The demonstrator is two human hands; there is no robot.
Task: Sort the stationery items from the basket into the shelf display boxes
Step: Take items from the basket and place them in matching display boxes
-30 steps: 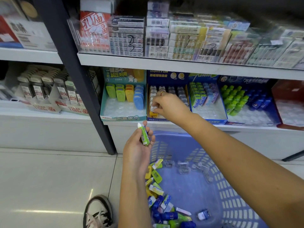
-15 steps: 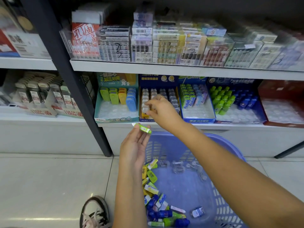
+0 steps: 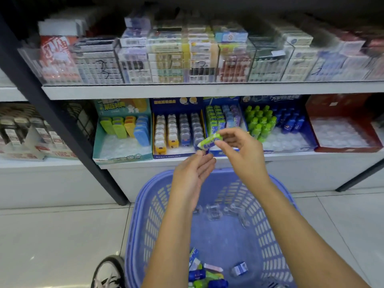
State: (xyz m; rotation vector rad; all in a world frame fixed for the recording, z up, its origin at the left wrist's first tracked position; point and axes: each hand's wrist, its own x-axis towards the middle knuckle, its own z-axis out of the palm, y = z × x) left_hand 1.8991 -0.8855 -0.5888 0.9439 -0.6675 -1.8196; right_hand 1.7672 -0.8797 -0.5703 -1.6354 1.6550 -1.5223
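Now pinched in the right hand: one small green pack, its box close ahead

Head view, the only one. The right hand [image 3: 245, 156] holds a green pack [image 3: 209, 141] by its right end. Thumb and fingertips are closed narrowly on it, and the pack is tilted with its free end down and to the left. It hangs in the air in front of the lower shelf [image 3: 291, 157], above the far rim of the basket [image 3: 151, 215]. The left hand [image 3: 192, 179] lies palm up with relaxed fingers and holds nothing. Its fingertips sit just under the pack's free end; whether they touch it I cannot tell.

Just behind the pack stands the blue display box [image 3: 223, 99], with a row of shelved green packs [image 3: 216, 121] that look like the match. It sits between the box of tape cases [image 3: 176, 155] and the box of green bottles [image 3: 291, 149]. Loose items [image 3: 204, 275] lie at the near end of the basket, so I judge the sorting partway done.

As for handling, the pack looks light and stiff, not fragile. Its wrapper seems glossy, so an end pinch may let it swivel or slip. A hold across the flat faces near the middle would likely steer it better into the row.
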